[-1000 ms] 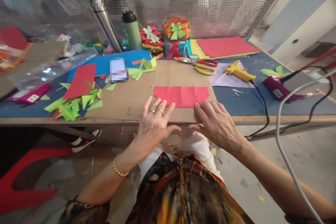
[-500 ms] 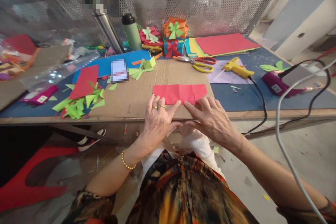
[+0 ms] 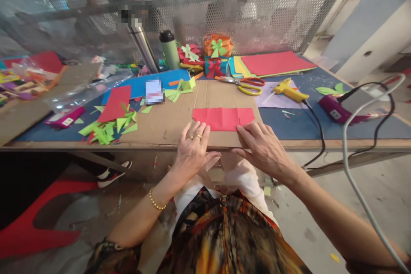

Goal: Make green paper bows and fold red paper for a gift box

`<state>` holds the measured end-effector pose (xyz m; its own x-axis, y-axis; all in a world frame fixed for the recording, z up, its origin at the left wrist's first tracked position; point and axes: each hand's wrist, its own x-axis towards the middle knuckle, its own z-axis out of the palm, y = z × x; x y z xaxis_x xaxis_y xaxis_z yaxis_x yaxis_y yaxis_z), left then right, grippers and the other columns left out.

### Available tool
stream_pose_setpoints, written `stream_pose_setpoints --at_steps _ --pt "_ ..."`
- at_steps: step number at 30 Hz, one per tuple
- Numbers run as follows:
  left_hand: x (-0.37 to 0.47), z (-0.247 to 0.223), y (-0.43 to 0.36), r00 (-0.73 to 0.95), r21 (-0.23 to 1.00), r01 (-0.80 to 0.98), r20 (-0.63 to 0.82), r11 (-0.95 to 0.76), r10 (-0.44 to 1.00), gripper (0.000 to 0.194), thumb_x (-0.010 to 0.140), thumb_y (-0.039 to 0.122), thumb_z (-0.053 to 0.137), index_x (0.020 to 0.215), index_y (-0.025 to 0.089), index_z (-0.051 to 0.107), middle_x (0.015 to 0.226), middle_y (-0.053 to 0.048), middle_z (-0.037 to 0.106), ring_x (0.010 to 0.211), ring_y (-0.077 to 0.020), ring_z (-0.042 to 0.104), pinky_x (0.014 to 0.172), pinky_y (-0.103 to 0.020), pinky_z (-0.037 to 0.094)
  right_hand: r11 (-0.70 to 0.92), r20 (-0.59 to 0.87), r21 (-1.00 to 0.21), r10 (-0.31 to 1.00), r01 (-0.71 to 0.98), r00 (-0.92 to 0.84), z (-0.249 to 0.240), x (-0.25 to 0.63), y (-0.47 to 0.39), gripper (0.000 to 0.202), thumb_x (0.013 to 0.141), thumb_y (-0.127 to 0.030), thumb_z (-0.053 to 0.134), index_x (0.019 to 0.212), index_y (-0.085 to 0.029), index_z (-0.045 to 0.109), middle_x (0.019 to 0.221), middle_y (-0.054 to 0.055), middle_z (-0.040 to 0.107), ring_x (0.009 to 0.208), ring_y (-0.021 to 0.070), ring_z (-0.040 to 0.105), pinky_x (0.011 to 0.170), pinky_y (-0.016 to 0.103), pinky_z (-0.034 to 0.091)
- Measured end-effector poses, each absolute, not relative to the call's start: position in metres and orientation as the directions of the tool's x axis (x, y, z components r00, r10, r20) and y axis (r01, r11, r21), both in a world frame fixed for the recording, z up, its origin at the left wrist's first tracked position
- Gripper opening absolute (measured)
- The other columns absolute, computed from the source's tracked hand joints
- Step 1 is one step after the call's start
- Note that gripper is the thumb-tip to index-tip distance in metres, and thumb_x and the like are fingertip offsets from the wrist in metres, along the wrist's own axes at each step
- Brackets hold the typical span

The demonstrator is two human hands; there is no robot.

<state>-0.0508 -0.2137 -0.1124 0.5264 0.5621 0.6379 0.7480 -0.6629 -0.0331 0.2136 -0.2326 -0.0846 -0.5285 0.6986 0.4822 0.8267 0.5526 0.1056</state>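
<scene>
A creased strip of red paper (image 3: 221,118) lies flat on a brown cardboard sheet (image 3: 173,124) close to the table's front edge. My left hand (image 3: 194,143) rests its fingertips on the paper's lower left corner, with the thumb stretched out below the edge. On the lower right corner, my right hand (image 3: 261,143) presses with its index finger, the other fingers lying alongside. Both hands are open and flat, neither gripping the paper. Vertical fold lines and one short dark line toward the right show on the strip.
Scissors (image 3: 252,85) and a yellow glue gun (image 3: 290,90) lie behind and right, its black cord (image 3: 321,130) hanging over the edge. Green paper scraps (image 3: 107,130) are piled left. Bottles (image 3: 170,49), small paper gift boxes (image 3: 215,67) and coloured sheets (image 3: 279,63) stand at the back.
My hands have moved apart along the paper's near edge, from its middle toward the corners. The whole view has shifted slightly, so the table appears a little lower.
</scene>
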Motion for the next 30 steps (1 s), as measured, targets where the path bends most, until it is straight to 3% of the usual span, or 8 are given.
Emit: stream_pose_setpoints --at_steps 4,6,9,13,17,22,25,30 --pt "-0.064 -0.096 -0.202 0.494 0.132 0.682 0.642 -0.719 0.586 0.081 0.100 0.075 0.046 0.155 0.015 0.049 0.148 -0.023 0.057 0.139 -0.0333 0.058 0.115 -0.051 0.049 0.618 0.593 -0.065 0.655 0.783 -0.468 -0.058 0.226 -0.211 0.045 0.109 -0.050 0.044 0.130 -0.018 0.067 0.111 0.014 0.067 0.095 0.0257 0.063 0.079 0.038 0.051" --pt "-0.071 -0.082 -0.189 0.455 0.195 0.689 0.633 -0.698 0.626 0.072 0.104 0.069 0.045 0.152 0.016 0.053 0.153 -0.022 0.052 0.142 -0.0316 0.055 0.117 -0.050 0.048 0.599 0.577 -0.075 0.678 0.797 -0.455 -0.044 0.226 -0.188 0.045 0.108 -0.047 0.048 0.132 -0.016 0.068 0.119 0.017 0.068 0.106 0.0286 0.064 0.086 0.040 0.051" --pt "-0.074 -0.061 -0.165 0.476 0.202 0.754 0.487 -0.625 0.732 0.057 0.105 0.052 0.057 0.149 0.015 0.057 0.154 -0.022 0.053 0.143 -0.0344 0.054 0.118 -0.053 0.043 0.505 0.306 -0.092 0.834 0.858 -0.459 -0.031 0.214 -0.154 0.039 0.106 -0.035 0.049 0.131 -0.015 0.071 0.123 0.018 0.070 0.107 0.0275 0.066 0.085 0.037 0.048" --pt "-0.069 -0.050 -0.149 0.620 0.183 0.723 0.252 -0.666 0.743 0.055 0.097 0.041 0.072 0.146 0.019 0.060 0.144 -0.016 0.063 0.137 -0.0308 0.058 0.120 -0.052 0.037 0.513 0.181 -0.093 0.851 0.853 -0.493 -0.030 0.195 -0.137 0.041 0.096 -0.046 0.064 0.121 -0.016 0.076 0.107 0.016 0.073 0.099 0.0288 0.066 0.081 0.037 0.043" --pt "-0.072 -0.050 -0.156 0.640 0.140 0.697 0.320 -0.703 0.698 0.041 0.096 0.032 0.075 0.134 0.019 0.068 0.121 -0.011 0.070 0.121 -0.0266 0.064 0.116 -0.049 0.038 0.499 0.138 -0.175 0.866 0.849 -0.481 -0.032 0.194 -0.131 0.037 0.091 -0.043 0.068 0.114 -0.016 0.079 0.102 0.015 0.074 0.093 0.0273 0.066 0.081 0.038 0.041" --pt "-0.085 -0.048 -0.174 0.647 0.079 0.674 0.418 -0.735 0.638 0.006 0.098 0.023 0.071 0.101 0.019 0.073 0.109 -0.008 0.069 0.111 -0.0245 0.065 0.109 -0.045 0.042 0.478 0.007 -0.424 0.851 0.769 -0.525 -0.027 0.204 -0.105 0.016 0.083 -0.036 0.073 0.085 -0.022 0.080 0.075 0.001 0.073 0.068 0.0162 0.062 0.062 0.029 0.041" --pt "-0.091 -0.044 -0.180 0.653 0.037 0.679 0.427 -0.733 0.626 0.010 0.100 0.024 0.068 0.091 0.019 0.072 0.107 -0.008 0.070 0.109 -0.0249 0.065 0.109 -0.047 0.041 0.471 -0.004 -0.561 0.821 0.681 -0.570 -0.020 0.205 -0.088 0.022 0.082 -0.043 0.076 0.073 -0.023 0.076 0.066 -0.001 0.069 0.062 0.0144 0.059 0.058 0.028 0.041" --pt "-0.094 -0.029 -0.163 0.615 0.021 0.727 0.425 -0.686 0.664 0.015 0.101 0.031 0.067 0.094 0.020 0.074 0.109 -0.007 0.073 0.108 -0.0250 0.066 0.107 -0.047 0.042 0.440 0.015 -0.715 0.786 0.542 -0.618 -0.004 0.195 -0.074 0.030 0.080 -0.054 0.079 0.074 -0.024 0.077 0.074 0.003 0.074 0.066 0.0166 0.062 0.059 0.031 0.047"
